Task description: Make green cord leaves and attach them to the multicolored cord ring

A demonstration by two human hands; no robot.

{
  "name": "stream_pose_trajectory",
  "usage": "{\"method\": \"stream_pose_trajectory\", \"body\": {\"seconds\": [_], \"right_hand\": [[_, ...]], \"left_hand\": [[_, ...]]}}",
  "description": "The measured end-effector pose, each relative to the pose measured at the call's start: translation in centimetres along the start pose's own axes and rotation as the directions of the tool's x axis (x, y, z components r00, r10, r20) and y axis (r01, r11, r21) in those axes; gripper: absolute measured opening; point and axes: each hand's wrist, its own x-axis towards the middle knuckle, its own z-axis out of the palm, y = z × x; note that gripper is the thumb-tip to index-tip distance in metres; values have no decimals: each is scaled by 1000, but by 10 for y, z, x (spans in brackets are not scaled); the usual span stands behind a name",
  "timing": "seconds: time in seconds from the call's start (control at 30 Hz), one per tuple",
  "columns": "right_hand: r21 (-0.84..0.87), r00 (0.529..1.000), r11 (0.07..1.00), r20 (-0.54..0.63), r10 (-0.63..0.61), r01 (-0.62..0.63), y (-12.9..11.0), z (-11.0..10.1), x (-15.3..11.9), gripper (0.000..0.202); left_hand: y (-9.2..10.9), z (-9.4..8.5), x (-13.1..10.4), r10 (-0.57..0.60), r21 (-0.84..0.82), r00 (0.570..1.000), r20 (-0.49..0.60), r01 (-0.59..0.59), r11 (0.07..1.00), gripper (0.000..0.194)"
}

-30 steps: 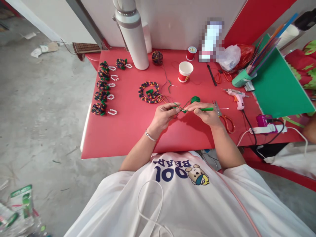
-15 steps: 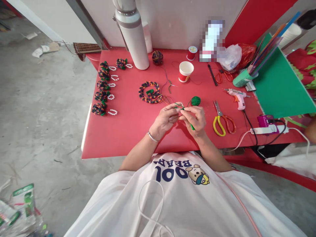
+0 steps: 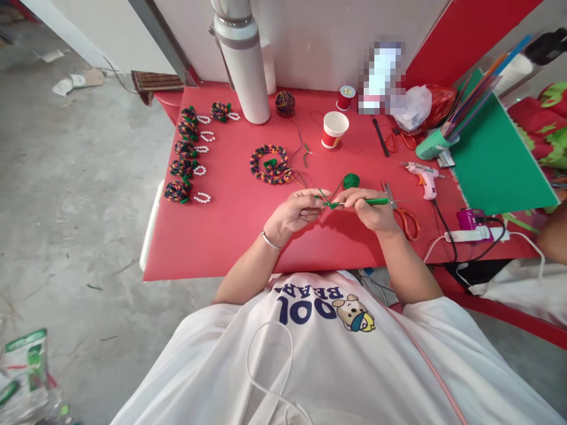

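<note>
My left hand (image 3: 297,211) pinches a small piece of green yarn work (image 3: 331,205) over the red table. In my right hand (image 3: 371,208) is a crochet hook with a green handle (image 3: 376,201), its thin tip pointing left into the yarn work. A green yarn ball (image 3: 351,180) lies just beyond my hands, with a strand running toward them. Beyond my left hand sits a multicoloured braided coil (image 3: 269,164) with loose yarn ends. My right hand partly covers scissors (image 3: 407,224).
Several yarn rosettes (image 3: 177,190) with bead loops line the table's left side. At the back stand a white bottle (image 3: 248,71) and a paper cup (image 3: 335,129). A pink glue gun (image 3: 427,180) and power strip (image 3: 476,235) lie right, beside a person's arm (image 3: 551,236).
My right hand has moved right and turned, so the hook now lies nearly level. It now covers part of the scissors. My left hand keeps its pinch. The view has shifted slightly.
</note>
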Motion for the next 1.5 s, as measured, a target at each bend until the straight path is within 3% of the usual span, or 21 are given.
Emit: {"method": "stream_pose_trajectory", "body": {"seconds": [0.07,0.17,0.27,0.57,0.7,0.8,0.9,1.0,1.1,1.17,1.33,1.5], "right_hand": [[105,992,994,-120,40,-27,15,17,-3,49],[-37,942,998,-329,-67,58,32,43,-8,39],[-139,906,986,-400,-136,87,36,54,-12,32],[-165,953,980,-260,-155,114,20,35,-12,25],[-305,947,940,-224,-230,156,12,35,-13,25],[-505,931,843,-186,-315,184,12,38,-16,24],[-701,894,690,-176,-413,181,18,44,-22,18],[-781,843,600,-199,-500,171,27,51,-25,18],[-727,812,636,-192,-551,259,29,52,-21,19],[-645,832,700,-176,-526,306,24,47,-17,25],[-475,923,820,-42,-383,319,2,22,-7,26],[-452,944,835,50,-327,313,-19,8,-4,21]], "left_hand": [[-4,2,2,51,16,999,-15,-51,999,32],[-9,4,3,183,80,977,-105,-176,981,35],[-12,6,2,313,190,934,-172,-280,941,35],[-11,1,1,360,334,925,-124,-303,892,41],[-13,-2,5,424,354,901,-88,-370,859,49],[-17,0,8,467,378,877,-118,-395,838,50],[-22,5,9,487,365,851,-195,-398,842,50],[-24,9,9,412,223,888,-204,-367,903,49],[-20,7,6,276,94,954,-117,-266,959,47],[-16,5,3,229,64,971,-67,-225,972,44],[-10,2,0,239,91,970,-52,-233,968,42],[-8,1,0,243,139,967,-77,-231,963,40]]}}
